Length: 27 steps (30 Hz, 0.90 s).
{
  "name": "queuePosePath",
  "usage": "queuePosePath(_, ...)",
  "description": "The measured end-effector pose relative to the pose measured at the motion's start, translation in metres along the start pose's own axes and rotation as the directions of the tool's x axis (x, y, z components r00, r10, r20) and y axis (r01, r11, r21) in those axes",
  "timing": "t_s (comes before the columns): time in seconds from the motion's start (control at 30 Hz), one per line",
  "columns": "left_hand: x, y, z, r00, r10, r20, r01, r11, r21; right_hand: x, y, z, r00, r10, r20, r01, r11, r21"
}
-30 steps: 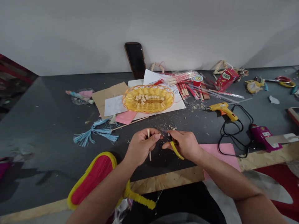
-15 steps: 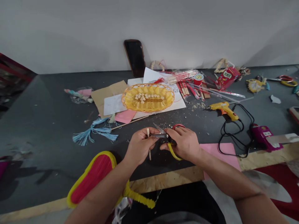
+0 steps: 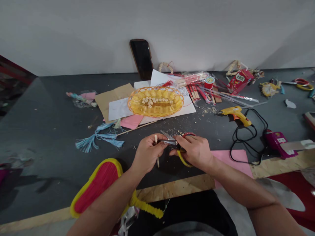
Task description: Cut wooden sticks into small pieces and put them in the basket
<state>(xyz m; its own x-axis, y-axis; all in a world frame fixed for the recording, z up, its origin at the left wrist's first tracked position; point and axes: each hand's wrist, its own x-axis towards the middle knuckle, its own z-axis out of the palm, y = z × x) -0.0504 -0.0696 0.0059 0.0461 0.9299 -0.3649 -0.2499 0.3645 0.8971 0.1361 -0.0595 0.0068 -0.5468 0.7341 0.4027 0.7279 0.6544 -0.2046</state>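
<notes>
My left hand (image 3: pixel 148 153) pinches a thin pale wooden stick (image 3: pixel 158 161), held roughly upright over the dark table. My right hand (image 3: pixel 194 150) is closed on scissors (image 3: pixel 182 158) with red and yellow handles. The scissor blades are parted and point left, reaching the fingers of my left hand near the stick. Small pale crumbs lie on the table around the hands. Beyond them a yellow woven basket (image 3: pixel 159 112) holds several small pale pieces (image 3: pixel 150 102).
Right of the hands lie a yellow glue gun (image 3: pixel 236 114), its black cable and a purple box (image 3: pixel 280 144). A blue tassel (image 3: pixel 98 139) and a red-and-yellow padded shape (image 3: pixel 98 185) are at left. A phone (image 3: pixel 142 59) leans against the wall.
The scissor blades have drawn a little closer together. Both hands remain in almost the same place, and the stick is still in my left hand.
</notes>
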Motion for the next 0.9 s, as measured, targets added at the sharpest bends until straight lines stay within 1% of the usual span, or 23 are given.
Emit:
queuePosePath(0.13,0.000,0.002,0.001,1.000,0.012,0.016,-0.012,1.000,0.007,-0.001,0.002,0.001,1.000,0.000,0.002,0.000,1.000,0.011)
queuePosePath(0.27,-0.002,0.005,0.002,0.999,0.013,0.030,-0.014,1.000,0.009,0.002,0.005,0.002,0.998,0.049,0.033,-0.053,0.987,0.153)
queuePosePath(0.33,-0.003,0.007,0.002,1.000,0.002,0.030,-0.003,1.000,0.023,0.004,0.005,0.001,0.998,0.049,0.050,-0.057,0.981,0.187)
queuePosePath(0.63,-0.004,0.008,0.002,1.000,-0.016,-0.022,0.020,0.980,0.198,0.004,0.004,-0.002,0.999,0.025,0.044,-0.027,0.997,0.069)
queuePosePath(0.7,-0.003,0.009,0.002,1.000,-0.023,-0.018,0.026,0.980,0.196,0.003,0.005,-0.001,0.999,0.018,0.045,-0.020,0.999,0.049)
queuePosePath(0.9,-0.003,0.011,0.002,0.998,-0.055,0.030,0.051,0.994,0.099,0.004,0.006,-0.001,0.999,0.009,0.037,-0.010,0.999,0.034)
